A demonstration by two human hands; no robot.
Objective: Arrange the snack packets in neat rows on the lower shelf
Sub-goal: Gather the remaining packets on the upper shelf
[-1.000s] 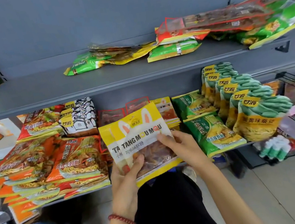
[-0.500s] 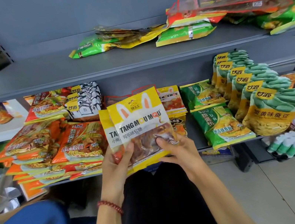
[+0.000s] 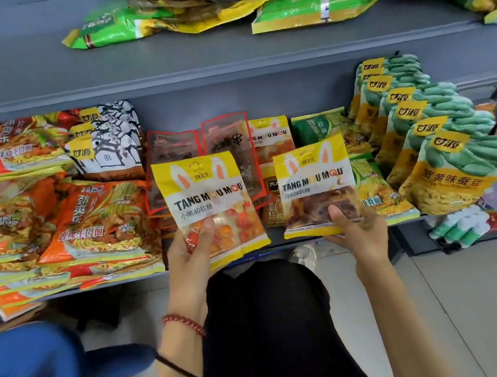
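Observation:
My left hand (image 3: 191,257) grips a yellow-and-white gummy packet with orange sweets (image 3: 210,204) by its lower edge, in front of the lower shelf (image 3: 61,293). My right hand (image 3: 357,229) holds a matching yellow packet with brown sweets (image 3: 315,183), thumb on its bottom edge, over the shelf's front middle. Behind them stand two red-edged clear packets (image 3: 200,143) and more yellow packets (image 3: 270,138). Orange noodle packets (image 3: 83,229) lie stacked on the left, green pea bags (image 3: 444,149) stand in a row on the right.
The upper shelf (image 3: 58,78) carries loose green, yellow and red packets (image 3: 309,7). Black-and-white bags (image 3: 108,142) stand at the back left. Green noodle packets (image 3: 373,193) lie right of centre. A blue chair (image 3: 25,373) is at the lower left. My black-clad knees (image 3: 271,332) are below the shelf.
The two yellow packets, held stacked together before, are now apart, one in each hand. The right hand moved its packet to the right. The view has dropped closer to the lower shelf.

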